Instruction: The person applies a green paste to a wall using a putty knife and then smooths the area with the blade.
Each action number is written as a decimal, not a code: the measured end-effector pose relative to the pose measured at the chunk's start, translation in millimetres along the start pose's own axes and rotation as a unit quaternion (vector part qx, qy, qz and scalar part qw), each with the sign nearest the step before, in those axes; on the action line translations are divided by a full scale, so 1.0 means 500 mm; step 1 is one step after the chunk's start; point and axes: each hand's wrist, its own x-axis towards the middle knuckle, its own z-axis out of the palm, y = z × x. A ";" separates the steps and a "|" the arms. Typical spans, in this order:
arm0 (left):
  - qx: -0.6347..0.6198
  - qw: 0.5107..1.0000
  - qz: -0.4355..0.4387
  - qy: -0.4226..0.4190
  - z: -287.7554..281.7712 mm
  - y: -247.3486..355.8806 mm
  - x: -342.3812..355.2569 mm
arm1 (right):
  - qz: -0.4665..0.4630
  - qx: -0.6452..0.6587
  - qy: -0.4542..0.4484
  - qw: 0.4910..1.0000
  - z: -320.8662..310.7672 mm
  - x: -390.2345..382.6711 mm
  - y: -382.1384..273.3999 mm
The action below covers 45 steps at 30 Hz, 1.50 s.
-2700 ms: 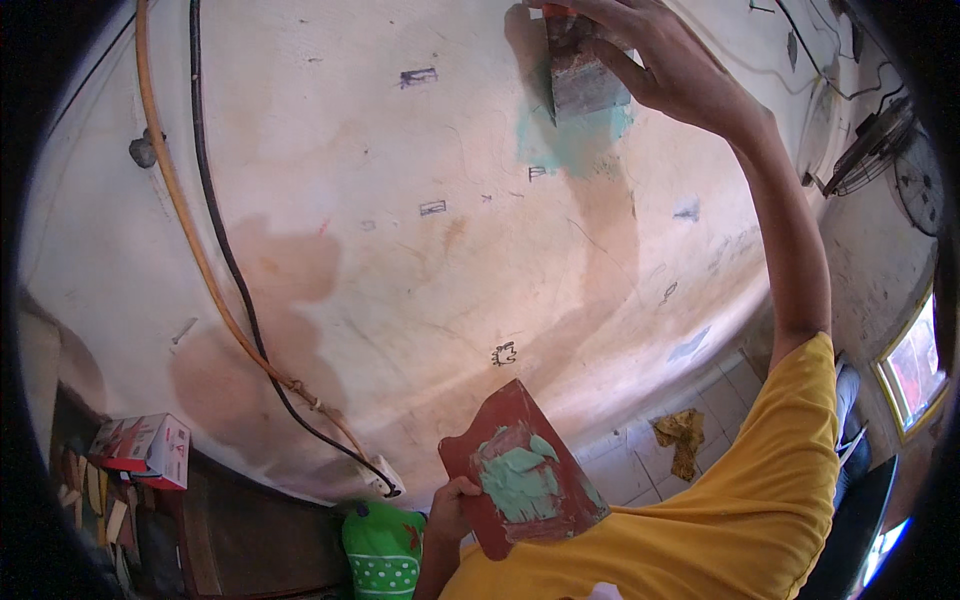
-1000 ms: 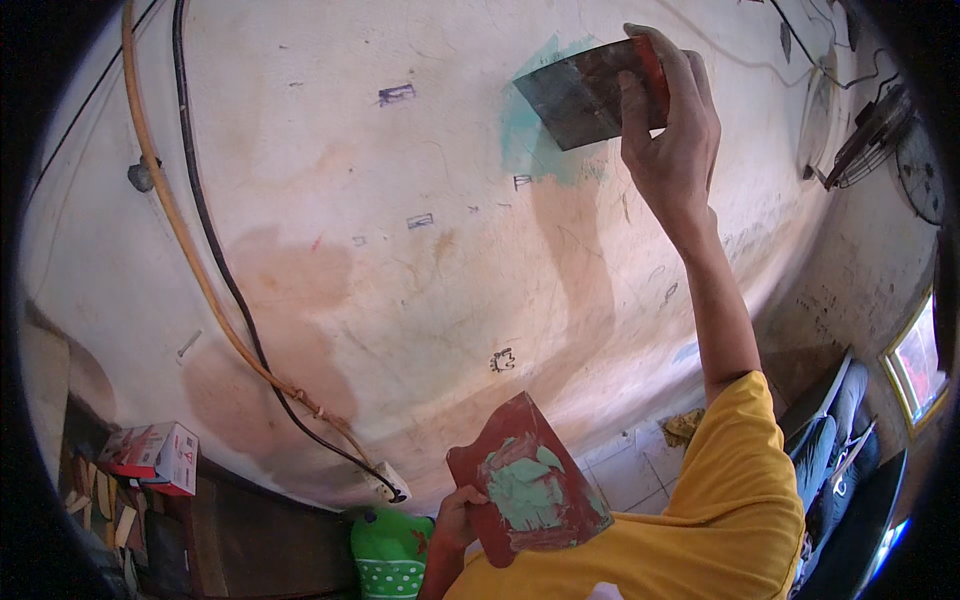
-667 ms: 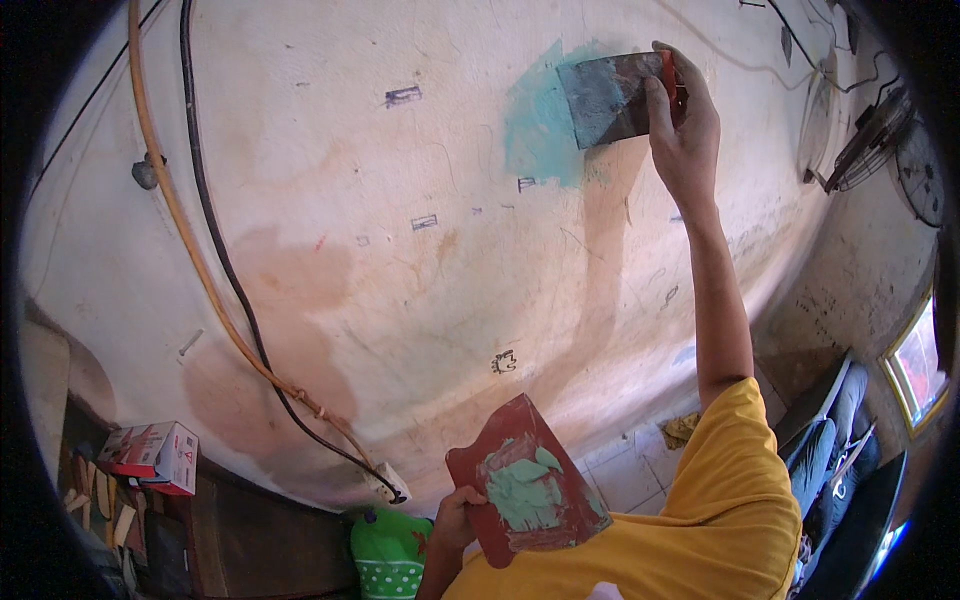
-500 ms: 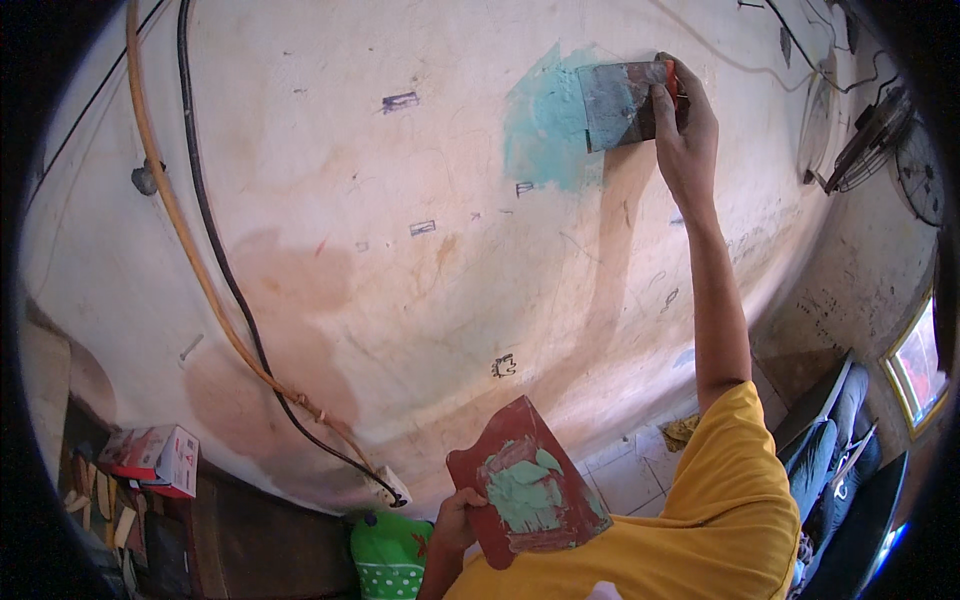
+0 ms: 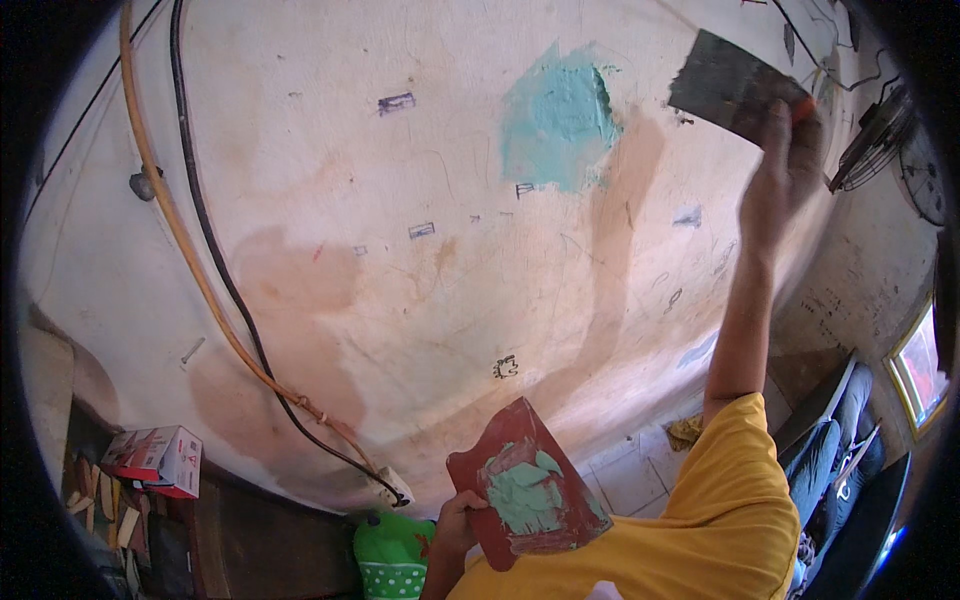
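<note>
up on the pale wall (image 5: 330, 170), we see one blue-green patch (image 5: 550, 130) spread on. most of it looks flat, but a thick, bumpy ridge (image 5: 604, 95) stands along its right edge, so we think that bit is not smooth yet. its low edge looks thin and streaky. our right hand (image 5: 785, 185) is pinched round the end of a wide scraper (image 5: 735, 85), with the thumb on its near face; we cannot tell how the other fingers sit behind it. the scraper is to the right of the patch, apart from it, and we see no big lump on its dark face. our left hand (image 5: 458, 520) is wrapped round the left edge of a red board (image 5: 515, 425), low down by our yellow shirt (image 5: 690, 490). a good heap of green paste (image 5: 525, 490) sits on the board, not used up. around the patch, the wall shows pen marks (image 5: 397, 103) and brown stains (image 5: 443, 255)
</note>
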 end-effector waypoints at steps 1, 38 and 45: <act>0.008 1.000 0.005 0.013 0.002 0.000 -0.004 | 0.009 -0.035 -0.018 0.999 -0.020 0.003 -0.035; -0.039 0.986 -0.085 -0.138 -0.172 0.111 0.005 | -0.060 -0.199 -0.073 0.975 0.175 -0.122 -0.200; -0.044 0.976 -0.128 -0.173 -0.196 0.118 0.027 | -0.067 -0.154 -0.060 0.984 0.220 -0.154 -0.216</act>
